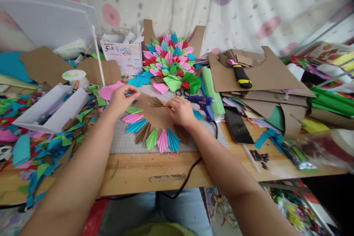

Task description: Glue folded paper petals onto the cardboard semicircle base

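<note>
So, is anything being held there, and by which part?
The right hand pinches a brown pleated paper leaf by its narrow end; whether the left hand holds anything can't be told.

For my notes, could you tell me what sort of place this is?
Probably a papercraft workspace: a blue plastic glue gun, stacked brown cardboard sheets and colourful paper scraps lie on a wooden table.

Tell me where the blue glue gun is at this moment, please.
In the head view, the blue glue gun lies just to the right of the right hand, beside the light green roll and left of the black phone.
</note>
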### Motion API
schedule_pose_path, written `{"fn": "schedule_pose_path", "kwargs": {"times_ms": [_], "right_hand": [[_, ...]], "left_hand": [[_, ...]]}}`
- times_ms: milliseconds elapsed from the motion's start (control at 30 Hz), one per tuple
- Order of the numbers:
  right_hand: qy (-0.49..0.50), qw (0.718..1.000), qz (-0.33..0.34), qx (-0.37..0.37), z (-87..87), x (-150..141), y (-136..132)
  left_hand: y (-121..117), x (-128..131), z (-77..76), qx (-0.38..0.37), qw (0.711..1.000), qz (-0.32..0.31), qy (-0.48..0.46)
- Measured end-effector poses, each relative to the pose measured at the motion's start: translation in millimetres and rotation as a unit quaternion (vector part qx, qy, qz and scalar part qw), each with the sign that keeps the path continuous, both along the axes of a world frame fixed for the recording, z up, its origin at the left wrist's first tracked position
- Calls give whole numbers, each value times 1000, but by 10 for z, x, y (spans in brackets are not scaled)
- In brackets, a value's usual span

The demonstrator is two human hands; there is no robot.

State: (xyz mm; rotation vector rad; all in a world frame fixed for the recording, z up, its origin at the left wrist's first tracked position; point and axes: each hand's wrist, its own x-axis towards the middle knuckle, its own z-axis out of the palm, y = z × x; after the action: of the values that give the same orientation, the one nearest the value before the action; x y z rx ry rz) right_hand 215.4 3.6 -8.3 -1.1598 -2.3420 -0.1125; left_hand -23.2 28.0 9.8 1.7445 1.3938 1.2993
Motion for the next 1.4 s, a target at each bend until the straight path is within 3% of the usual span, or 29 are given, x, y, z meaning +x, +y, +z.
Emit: {"fn": "schedule_pose_path", "kwargs": {"times_ms": [200, 267, 533, 767, 1033, 1400], "right_hand": [[3, 1000, 4, -9, 12, -16, -15], [5, 1000, 2, -14, 22, -22, -23], [12, 1000, 7, -28, 34, -65, -55], [18, 1000, 3, -22, 37, -66, -67], [28, 1000, 12, -2, -14, -52, -43], [22, 999, 26, -22, 14, -61, -58]], "left_hand": [[-108, 229, -63, -14, 989, -140, 32], [-146, 278, -67, -16, 986, -157, 61], [-196, 362, -67, 66, 971, -155, 171], [-176, 364, -63, 68, 974, -140, 164], [-173, 365, -55, 48, 978, -130, 156], [-90, 201, -45, -58, 985, -140, 77]]}}
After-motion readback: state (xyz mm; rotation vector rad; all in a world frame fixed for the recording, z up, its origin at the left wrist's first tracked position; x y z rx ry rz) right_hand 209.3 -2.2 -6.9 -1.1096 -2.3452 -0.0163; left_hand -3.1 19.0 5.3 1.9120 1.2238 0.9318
